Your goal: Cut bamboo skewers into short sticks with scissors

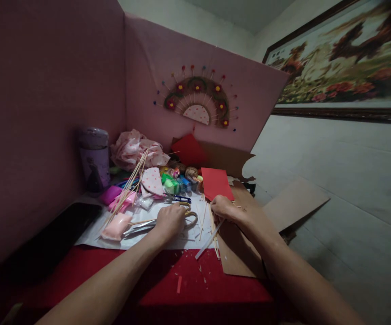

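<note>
My left hand (171,221) is closed over the middle of a pair of scissors (191,218); the handles show to its right and the blades to its left. A thin wooden stick also sticks out left of that hand. My right hand (222,207) has its fingers bent together at the lower edge of a red card (217,184), above several bamboo sticks (213,228); what it pinches, if anything, is hidden. Below it, a translucent glue stick (209,239) lies slanted. Blue-handled snips (181,198) rest just beyond the left hand.
Packets of coloured clay (171,184), long skewers (128,187), crumpled dotted cloth (136,149) and a purple cup (95,162) stand behind. A dark tablet-like slab (53,234) lies left. Cardboard (239,253) lies right. A decorated fan shape (197,101) hangs on the pink panel.
</note>
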The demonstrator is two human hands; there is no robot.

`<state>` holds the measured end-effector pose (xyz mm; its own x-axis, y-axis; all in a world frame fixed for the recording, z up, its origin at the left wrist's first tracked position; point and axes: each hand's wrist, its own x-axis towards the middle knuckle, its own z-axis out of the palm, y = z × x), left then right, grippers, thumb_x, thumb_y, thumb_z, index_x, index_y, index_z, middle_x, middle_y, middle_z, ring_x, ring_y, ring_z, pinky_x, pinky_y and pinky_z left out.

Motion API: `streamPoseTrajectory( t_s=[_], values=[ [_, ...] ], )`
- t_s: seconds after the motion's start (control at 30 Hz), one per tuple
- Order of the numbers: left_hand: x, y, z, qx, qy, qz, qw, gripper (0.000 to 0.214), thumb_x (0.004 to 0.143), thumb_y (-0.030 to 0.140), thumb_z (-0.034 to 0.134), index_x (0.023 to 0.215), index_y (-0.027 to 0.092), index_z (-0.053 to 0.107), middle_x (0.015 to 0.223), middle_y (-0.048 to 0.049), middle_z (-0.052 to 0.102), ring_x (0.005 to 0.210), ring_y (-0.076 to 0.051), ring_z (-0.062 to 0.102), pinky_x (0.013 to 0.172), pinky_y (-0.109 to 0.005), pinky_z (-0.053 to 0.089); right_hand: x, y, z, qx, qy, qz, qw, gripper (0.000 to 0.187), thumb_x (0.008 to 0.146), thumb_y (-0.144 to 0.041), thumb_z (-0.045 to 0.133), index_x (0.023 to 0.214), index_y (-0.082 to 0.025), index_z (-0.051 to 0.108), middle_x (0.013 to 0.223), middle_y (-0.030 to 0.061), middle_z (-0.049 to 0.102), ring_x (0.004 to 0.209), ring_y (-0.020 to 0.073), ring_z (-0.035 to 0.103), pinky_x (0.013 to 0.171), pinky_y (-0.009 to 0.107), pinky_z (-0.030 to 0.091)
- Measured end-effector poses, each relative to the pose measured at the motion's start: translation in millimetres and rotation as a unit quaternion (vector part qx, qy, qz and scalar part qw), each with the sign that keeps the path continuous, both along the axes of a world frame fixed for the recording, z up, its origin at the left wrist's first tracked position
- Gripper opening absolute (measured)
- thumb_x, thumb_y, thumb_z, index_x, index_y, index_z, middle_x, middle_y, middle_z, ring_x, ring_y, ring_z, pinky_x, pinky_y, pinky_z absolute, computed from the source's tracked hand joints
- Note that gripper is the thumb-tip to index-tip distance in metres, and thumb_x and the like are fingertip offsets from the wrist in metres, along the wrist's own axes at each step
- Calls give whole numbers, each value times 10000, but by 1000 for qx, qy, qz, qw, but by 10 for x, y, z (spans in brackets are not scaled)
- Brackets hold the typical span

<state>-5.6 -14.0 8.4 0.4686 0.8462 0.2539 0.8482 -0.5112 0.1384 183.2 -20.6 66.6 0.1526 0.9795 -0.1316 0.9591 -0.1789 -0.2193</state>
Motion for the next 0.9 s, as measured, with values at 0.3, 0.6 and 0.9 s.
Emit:
streamPoseTrajectory(
  t_s=[0.3, 0.6, 0.9],
  values=[
    [-4, -5, 4, 4, 10, 3, 1000, 246, 795, 209, 427, 887, 193, 655, 892, -92, 663, 786, -231, 630, 624, -305, 430, -9, 65, -131, 117, -73, -42, 990, 290, 841, -296, 466, 1017, -127, 624, 942, 152, 660, 897, 239, 622, 683, 273, 429],
    [4, -52, 72, -15, 13, 11, 1000, 259, 805, 193, 411, 904, 179, 650, 919, -101, 657, 807, -230, 632, 637, -304, 433, -136, 509, -280, 141, -205, -34, 968, 200, 837, -211, 497, 876, -93, 654, 931, 191, 614, 843, 247, 643, 661, 295, 465],
    [2, -40, 41, -11, 22, 10, 1000, 259, 802, 185, 412, 903, 191, 650, 926, -91, 652, 785, -225, 633, 628, -304, 436, 119, 599, -1, 241, -231, -49, 941, 211, 886, -109, 361, 1027, -75, 515, 892, 194, 640, 854, 261, 650, 654, 294, 456]
  ],
)
